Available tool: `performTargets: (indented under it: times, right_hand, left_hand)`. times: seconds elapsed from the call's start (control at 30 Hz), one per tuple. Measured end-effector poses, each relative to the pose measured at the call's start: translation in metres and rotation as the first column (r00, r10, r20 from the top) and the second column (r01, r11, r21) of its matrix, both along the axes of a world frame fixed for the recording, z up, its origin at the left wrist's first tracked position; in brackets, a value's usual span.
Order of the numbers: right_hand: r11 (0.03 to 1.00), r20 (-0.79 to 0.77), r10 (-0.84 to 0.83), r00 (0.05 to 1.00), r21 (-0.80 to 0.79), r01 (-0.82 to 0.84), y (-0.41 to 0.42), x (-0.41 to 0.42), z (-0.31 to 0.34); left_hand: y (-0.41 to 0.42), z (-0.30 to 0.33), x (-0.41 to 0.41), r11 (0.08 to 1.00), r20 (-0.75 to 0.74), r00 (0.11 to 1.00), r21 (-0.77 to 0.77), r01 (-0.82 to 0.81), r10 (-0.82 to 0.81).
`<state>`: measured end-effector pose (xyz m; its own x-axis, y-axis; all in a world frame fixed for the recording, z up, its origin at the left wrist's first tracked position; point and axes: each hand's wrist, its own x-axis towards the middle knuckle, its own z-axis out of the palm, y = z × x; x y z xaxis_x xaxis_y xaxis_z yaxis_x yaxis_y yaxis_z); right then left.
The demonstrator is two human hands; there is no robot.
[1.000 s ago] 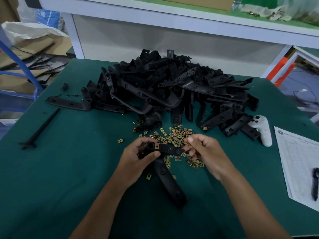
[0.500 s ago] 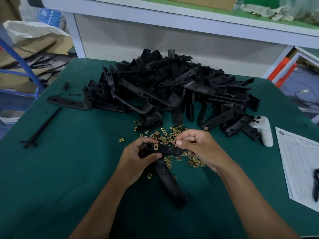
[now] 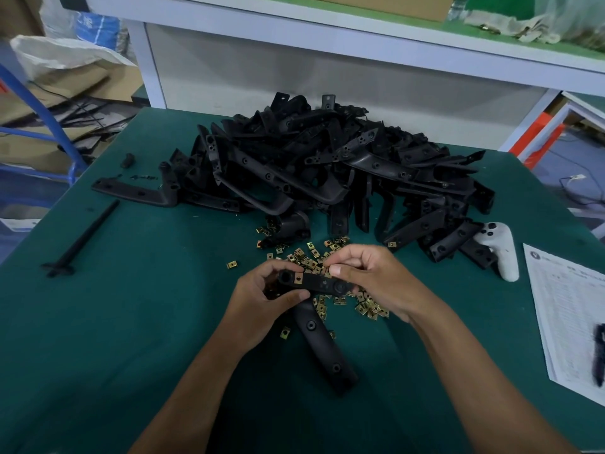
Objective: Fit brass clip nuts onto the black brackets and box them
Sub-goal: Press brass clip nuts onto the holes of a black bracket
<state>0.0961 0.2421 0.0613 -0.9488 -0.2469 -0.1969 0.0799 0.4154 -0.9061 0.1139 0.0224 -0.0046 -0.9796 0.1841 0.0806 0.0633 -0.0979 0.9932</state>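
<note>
While your left hand (image 3: 262, 299) grips the stiff, light bracket (image 3: 319, 309) at its bend, your right hand (image 3: 366, 276) pinches a small, slippery nut (image 3: 328, 272) by its edges.

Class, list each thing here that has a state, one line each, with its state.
left hand: grips bracket's corner
right hand: pinching at bracket's arm
held bracket: one clip nut fitted
loose clip nuts: scattered on mat
bracket pile: heaped, unboxed
</note>
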Motion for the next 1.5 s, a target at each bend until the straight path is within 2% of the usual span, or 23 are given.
performTargets:
  times: [0.2, 0.53, 1.0, 1.17, 1.3, 1.37, 1.5]
  right_hand:
    - [1.000, 0.020, -0.007, 1.000, -0.030, 0.008, -0.004, -0.002, 0.002]
    - [0.999, 0.003, 0.031, 1.000, 0.035, -0.031, -0.005, -0.002, 0.002]
    - [0.995, 0.029, 0.099, 0.995, -0.006, -0.099, -0.002, 0.012, -0.005]
    - [0.994, -0.188, 0.054, 0.981, 0.100, -0.036, -0.004, 0.024, -0.009]
    - [0.977, -0.375, 0.072, 0.924, 0.212, 0.010, -0.002, 0.038, -0.001]
    - [0.961, -0.430, 0.079, 0.899, 0.274, 0.047, 0.005, 0.047, 0.007]
    - [0.940, -0.513, 0.007, 0.859, 0.296, 0.169, 0.035, 0.080, 0.023]
  left_hand:
    - [-0.001, 0.000, 0.000, 1.000, -0.005, 1.000, -0.012, 0.000, 0.000]
    - [-0.001, -0.004, -0.002, 0.999, -0.036, 0.999, -0.044, -0.006, 0.004]
    - [-0.001, -0.011, -0.005, 0.996, -0.016, 0.997, -0.045, -0.076, 0.076]
    - [-0.002, -0.010, -0.003, 0.995, -0.038, 0.997, -0.062, -0.072, 0.070]
    - [0.004, -0.003, 0.003, 0.994, -0.082, 0.994, -0.076, -0.078, 0.072]
    - [0.012, 0.004, 0.008, 0.994, -0.100, 0.993, -0.089, -0.066, 0.057]
    - [0.043, 0.025, 0.019, 0.983, -0.194, 0.980, -0.186, -0.003, -0.034]
